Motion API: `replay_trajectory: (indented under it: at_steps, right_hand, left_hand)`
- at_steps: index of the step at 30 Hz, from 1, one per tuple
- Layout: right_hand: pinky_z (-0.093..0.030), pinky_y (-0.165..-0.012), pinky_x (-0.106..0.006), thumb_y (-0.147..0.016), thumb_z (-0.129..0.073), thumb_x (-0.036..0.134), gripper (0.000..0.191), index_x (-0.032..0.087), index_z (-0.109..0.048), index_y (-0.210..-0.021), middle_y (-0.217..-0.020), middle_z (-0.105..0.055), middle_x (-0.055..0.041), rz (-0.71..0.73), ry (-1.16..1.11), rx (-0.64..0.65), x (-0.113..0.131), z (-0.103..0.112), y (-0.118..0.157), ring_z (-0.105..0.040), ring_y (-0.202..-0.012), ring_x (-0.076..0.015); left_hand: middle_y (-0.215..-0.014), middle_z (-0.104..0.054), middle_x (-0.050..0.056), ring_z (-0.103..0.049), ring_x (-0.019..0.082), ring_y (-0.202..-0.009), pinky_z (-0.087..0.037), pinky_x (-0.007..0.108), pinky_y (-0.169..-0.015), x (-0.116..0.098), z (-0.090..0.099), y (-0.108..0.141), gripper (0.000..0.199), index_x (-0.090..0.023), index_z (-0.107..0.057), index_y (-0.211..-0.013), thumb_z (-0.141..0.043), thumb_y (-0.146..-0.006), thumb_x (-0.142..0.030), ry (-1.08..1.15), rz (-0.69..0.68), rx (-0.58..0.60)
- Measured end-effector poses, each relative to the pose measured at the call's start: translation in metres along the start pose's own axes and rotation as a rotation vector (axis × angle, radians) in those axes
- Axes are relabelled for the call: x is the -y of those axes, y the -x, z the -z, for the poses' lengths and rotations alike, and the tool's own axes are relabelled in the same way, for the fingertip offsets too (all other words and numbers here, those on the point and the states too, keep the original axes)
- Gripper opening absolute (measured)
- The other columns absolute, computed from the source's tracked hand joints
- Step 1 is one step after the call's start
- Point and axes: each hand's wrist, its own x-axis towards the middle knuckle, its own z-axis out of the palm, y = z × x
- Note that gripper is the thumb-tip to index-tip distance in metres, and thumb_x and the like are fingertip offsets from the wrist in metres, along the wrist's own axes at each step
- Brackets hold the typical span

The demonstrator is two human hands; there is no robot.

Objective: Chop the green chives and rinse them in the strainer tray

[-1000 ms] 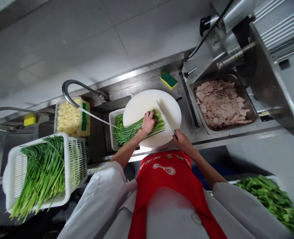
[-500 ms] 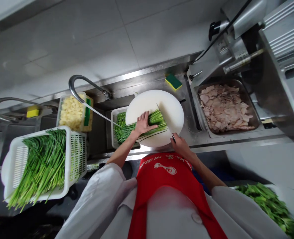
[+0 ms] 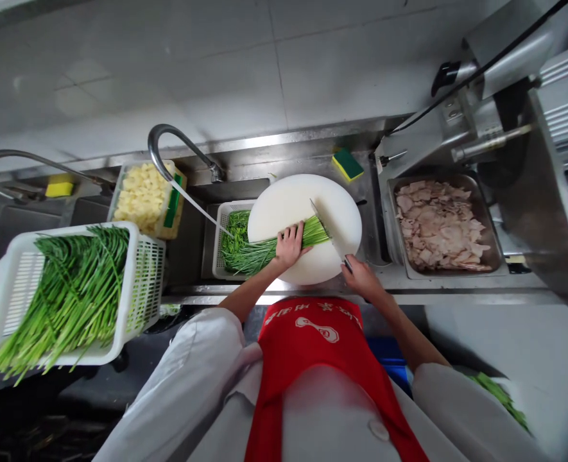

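A bundle of garlic chives lies across the round white cutting board, its pale cut ends to the right. My left hand is wrapped over the bundle and presses it to the board. In my right hand, at the board's near right edge, is a kitchen knife. Its blade slants up and left, right beside the stalk ends; whether it touches them I cannot tell. The bundle's green tips run left over a white basket in the sink, where cut green pieces lie.
A large white basket of long garlic chives stands at the left, before a tub of pale peeled pieces. The tap has a white hose. A sponge lies behind the board. Rightward are sliced meat and a metal machine.
My left hand has closed from spread fingers to a grip round the bundle. The dark strands by the board's near edge are out of sight. The whole view has shifted slightly.
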Motion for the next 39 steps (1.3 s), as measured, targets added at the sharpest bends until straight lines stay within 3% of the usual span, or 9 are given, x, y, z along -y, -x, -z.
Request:
replay_trajectory:
  at_steps: [8, 16, 21, 28, 39]
  right_hand:
    - [-0.034, -0.068, -0.028, -0.101, -0.038, 0.033, 0.029, 0.017, -0.056, -0.118, -0.092, -0.072, -0.0118, -0.01, 0.07, 0.023, 0.004, -0.004, -0.001, -0.066, -0.084, -0.024]
    - [-0.041, -0.074, -0.033, -0.106, -0.029, 0.031, 0.036, 0.012, -0.057, -0.118, -0.1, -0.072, -0.0218, -0.107, 0.219, -0.002, 0.028, 0.012, -0.031, -0.07, -0.092, -0.0291]
    - [-0.042, -0.073, -0.033, -0.106, -0.024, 0.029, 0.038, 0.01, -0.052, -0.123, -0.095, -0.072, -0.0226, -0.104, 0.248, -0.078, 0.051, 0.017, -0.016, -0.071, -0.09, -0.0302]
    - [-0.043, -0.075, -0.035, -0.107, -0.026, 0.029, 0.034, 0.012, -0.052, -0.12, -0.095, -0.072, -0.021, -0.09, 0.262, 0.019, 0.069, 0.011, -0.009, -0.071, -0.091, -0.032]
    - [-0.046, -0.082, -0.033, -0.106, -0.029, 0.025, 0.028, 0.011, -0.051, -0.118, -0.104, -0.07, -0.0214, -0.107, 0.302, 0.112, 0.081, 0.019, -0.023, -0.07, -0.103, -0.0297]
  left_hand:
    - [-0.145, -0.047, 0.023, -0.044, 0.037, -0.131, -0.032, 0.051, -0.11, 0.004, -0.003, -0.003, 0.075, -0.008, -0.025, -0.159, -0.035, -0.1, -0.053, 0.021, -0.029, 0.022]
    - [-0.139, -0.05, 0.026, -0.046, 0.039, -0.123, -0.035, 0.052, -0.104, 0.002, -0.007, -0.005, 0.075, -0.002, -0.033, -0.154, -0.03, -0.101, -0.055, 0.045, -0.008, 0.022]
    - [-0.139, -0.049, 0.025, -0.045, 0.041, -0.122, -0.034, 0.053, -0.104, 0.001, -0.008, -0.005, 0.076, -0.005, -0.035, -0.154, -0.034, -0.099, -0.057, 0.092, 0.015, 0.021]
    - [-0.139, -0.049, 0.023, -0.044, 0.04, -0.123, -0.033, 0.052, -0.107, 0.002, -0.011, -0.005, 0.076, -0.008, -0.031, -0.156, -0.038, -0.099, -0.058, 0.1, 0.026, 0.023]
    - [-0.142, -0.049, 0.024, -0.046, 0.038, -0.12, -0.036, 0.049, -0.104, 0.002, -0.006, -0.005, 0.077, -0.002, -0.034, -0.154, -0.044, -0.098, -0.054, -0.022, -0.013, 0.025]
